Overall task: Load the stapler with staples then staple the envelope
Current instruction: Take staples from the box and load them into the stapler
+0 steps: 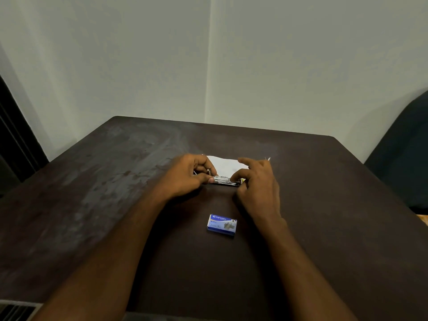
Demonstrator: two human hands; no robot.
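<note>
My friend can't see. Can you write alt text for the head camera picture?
Two bare hands, left and right, hold a small silver metal stapler on a dark brown table, before a white paper envelope. A blue-and-white cardboard staple box lies nearer.

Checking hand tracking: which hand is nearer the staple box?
Right. The right hand is just above-right of the staple box; the left hand sits farther up-left, at the stapler.

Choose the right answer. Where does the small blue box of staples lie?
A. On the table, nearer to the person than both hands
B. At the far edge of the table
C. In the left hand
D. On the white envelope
A: the staple box lies alone on the table, below the left hand and the right hand, which work at the stapler.
</note>
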